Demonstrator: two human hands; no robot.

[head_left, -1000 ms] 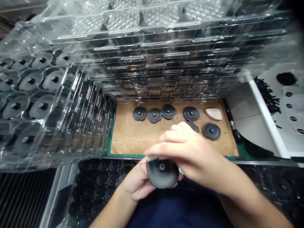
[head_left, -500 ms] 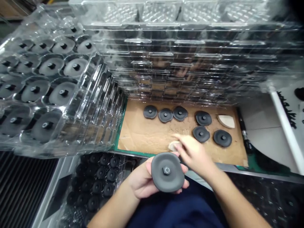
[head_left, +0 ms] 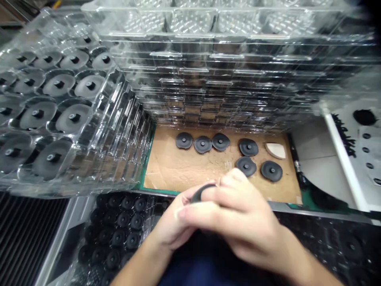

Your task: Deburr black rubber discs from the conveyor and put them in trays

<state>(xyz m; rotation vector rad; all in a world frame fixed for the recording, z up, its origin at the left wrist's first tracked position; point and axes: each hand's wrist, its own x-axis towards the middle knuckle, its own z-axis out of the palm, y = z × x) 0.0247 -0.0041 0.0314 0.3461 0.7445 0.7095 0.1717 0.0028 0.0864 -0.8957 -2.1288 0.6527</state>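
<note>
Where the bench fills the upper frame, a wall of stacked clear trays [head_left: 226, 71] stands behind the work. A second tray stack [head_left: 59, 119] leans in at upper left, its pockets holding dark discs. A cardboard sheet [head_left: 178, 167] lies at centre, and a tray of small black parts [head_left: 122, 226] sits at lower left.

At lower centre the right hand [head_left: 238, 222] lies over the left hand [head_left: 172, 226]. Both are closed on one black disc [head_left: 204, 190], the left cupping it from below and the right's fingers folded across it. Only the disc's upper rim shows, edge-on and running left to right between the fingertips; its broad face is hidden.

Six loose discs [head_left: 247, 147] rest on the cardboard up and right of the hands, nearer the right one. A white wedge [head_left: 275, 150] lies just beside them.
</note>
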